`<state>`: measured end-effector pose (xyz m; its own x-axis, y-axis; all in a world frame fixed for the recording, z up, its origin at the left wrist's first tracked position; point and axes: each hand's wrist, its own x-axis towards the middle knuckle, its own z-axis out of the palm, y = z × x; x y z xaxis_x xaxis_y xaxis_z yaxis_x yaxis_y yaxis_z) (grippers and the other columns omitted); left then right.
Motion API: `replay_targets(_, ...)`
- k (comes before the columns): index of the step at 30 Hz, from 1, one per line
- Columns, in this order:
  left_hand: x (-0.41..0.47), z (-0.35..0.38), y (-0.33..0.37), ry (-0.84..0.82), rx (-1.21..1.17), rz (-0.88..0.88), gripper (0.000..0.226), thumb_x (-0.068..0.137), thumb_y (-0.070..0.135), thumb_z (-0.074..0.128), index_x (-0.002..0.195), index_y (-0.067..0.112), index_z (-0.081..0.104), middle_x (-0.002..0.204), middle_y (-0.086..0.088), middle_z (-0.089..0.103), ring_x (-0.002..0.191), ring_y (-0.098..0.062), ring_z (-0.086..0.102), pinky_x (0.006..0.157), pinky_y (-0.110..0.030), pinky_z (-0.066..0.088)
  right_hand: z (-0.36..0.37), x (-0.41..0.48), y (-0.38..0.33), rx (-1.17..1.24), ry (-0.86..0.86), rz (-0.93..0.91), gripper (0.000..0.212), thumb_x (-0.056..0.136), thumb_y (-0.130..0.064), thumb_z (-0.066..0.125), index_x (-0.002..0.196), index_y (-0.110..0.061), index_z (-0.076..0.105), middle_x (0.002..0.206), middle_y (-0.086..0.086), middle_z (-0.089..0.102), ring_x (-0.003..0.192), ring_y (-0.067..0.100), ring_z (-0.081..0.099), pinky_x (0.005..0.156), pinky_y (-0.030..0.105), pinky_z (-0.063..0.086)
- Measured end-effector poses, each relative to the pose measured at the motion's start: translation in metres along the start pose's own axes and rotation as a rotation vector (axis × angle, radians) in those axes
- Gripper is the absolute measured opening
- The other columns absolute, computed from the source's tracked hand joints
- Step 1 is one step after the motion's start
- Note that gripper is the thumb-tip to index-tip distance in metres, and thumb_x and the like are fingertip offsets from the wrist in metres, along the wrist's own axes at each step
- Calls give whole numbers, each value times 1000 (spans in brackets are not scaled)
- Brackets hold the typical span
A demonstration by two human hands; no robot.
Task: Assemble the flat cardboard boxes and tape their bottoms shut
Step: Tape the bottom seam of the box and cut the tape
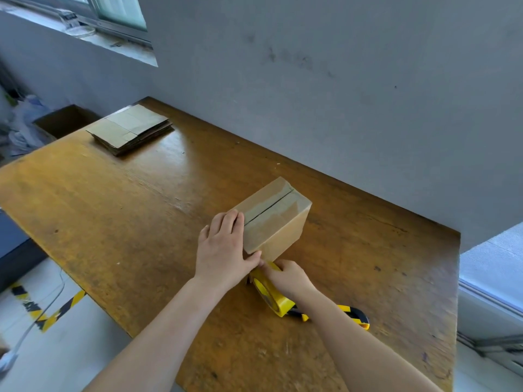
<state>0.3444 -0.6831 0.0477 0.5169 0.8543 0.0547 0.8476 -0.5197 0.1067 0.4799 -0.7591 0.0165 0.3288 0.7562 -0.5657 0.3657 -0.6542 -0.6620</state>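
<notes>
Now L hand [223,244] lies flat on box [276,222] end, R hand [288,275] grips tape roll [279,304] just beside.

Your small brown cardboard box [273,219] sits taped seam up; yellow tape dispenser [278,304] just beside; flat cardboard stack [130,128] well apart.

A worn wooden table [113,222] stands against a grey wall [339,80], striped floor marking [34,312] alongside.

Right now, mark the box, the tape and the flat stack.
box [276,234], head view, near side face.
tape [280,304], head view, yellow roll's rim.
flat stack [128,127], head view, top sheet.
</notes>
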Motion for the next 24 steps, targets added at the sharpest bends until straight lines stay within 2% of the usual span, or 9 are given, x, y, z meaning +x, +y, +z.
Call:
replay_targets(2, 1, 1, 4, 9, 58, 7, 93, 82, 65, 56, 151, 11, 25, 153, -7, 30, 141, -27, 26, 110, -48, 37, -5, -6, 2, 138, -74, -15, 41, 89, -49, 60, 121, -23, 57, 111, -5, 59, 98, 13, 55, 74, 22, 44)
replay_targets(4, 0, 5, 6, -2, 108, 12, 98, 81, 63, 60, 152, 7, 21, 154, -10, 27, 142, -29, 25, 109, -50, 36, -8, -10, 8, 188, -111, -32, 44, 86, -39, 65, 125, -24, 53, 116, -6, 56, 104, 14, 53, 78, 23, 44)
replay_targets(7, 2, 8, 3, 7, 100, 39, 97, 85, 58, 60, 154, 7, 15, 158, -10, 21, 146, -29, 19, 109, -46, 35, -6, -10, 13, 182, -114, -47, 48, 84, -40, 68, 126, -23, 54, 118, -5, 59, 106, 16, 57, 89, 32, 50)
replay_targets(12, 2, 17, -5, 58, -59, 100, 92, 89, 42, 66, 156, 17, 8, 164, -9, 2, 151, -27, 1, 119, -44, 13, 2, -13, 10, 291, -141, -61, 47, 80, -44, 70, 121, -21, 60, 111, 1, 67, 101, 21, 64, 91, 41, 54)
replay_targets(14, -11, 24, -6, 140, -275, -30, 97, 84, 45, 70, 156, 22, 10, 163, -11, 2, 151, -28, 2, 119, -46, 11, 3, -14, 8, 303, -151, -74, 38, 85, -36, 69, 119, -20, 61, 110, 3, 68, 101, 23, 65, 91, 42, 53)
replay_targets(16, -26, 30, 0, 114, -612, -306, 94, 83, 46, 70, 155, 22, 14, 160, -8, 10, 148, -28, 10, 117, -48, 19, 6, -15, 8, 305, -152, -67, 36, 87, -33, 68, 120, -21, 61, 111, 1, 68, 103, 22, 64, 94, 44, 52)
replay_targets(19, -36, 38, 12, -150, -1075, -654, 70, 88, 42, 68, 145, 19, 36, 144, -10, 39, 130, -29, 40, 105, -44, 39, 9, -18, 7, 300, -141, -69, 28, 88, -29, 67, 115, -24, 62, 108, 1, 69, 102, 22, 65, 95, 47, 52)
replay_targets(21, -36, 38, 18, -332, -1292, -790, 54, 90, 40, 67, 134, 16, 47, 129, -9, 54, 115, -27, 54, 94, -42, 48, 10, -18, 7, 314, -164, -72, 29, 88, -26, 67, 116, -21, 62, 108, 1, 70, 101, 21, 66, 95, 46, 52)
replay_targets(24, -31, 38, 18, -339, -1423, -867, 34, 93, 23, 66, 123, 13, 54, 115, -11, 61, 102, -29, 61, 91, -50, 53, 5, -20, 8, 312, -195, -110, 27, 93, -23, 64, 119, -23, 60, 109, -7, 67, 99, 10, 63, 84, 27, 54)
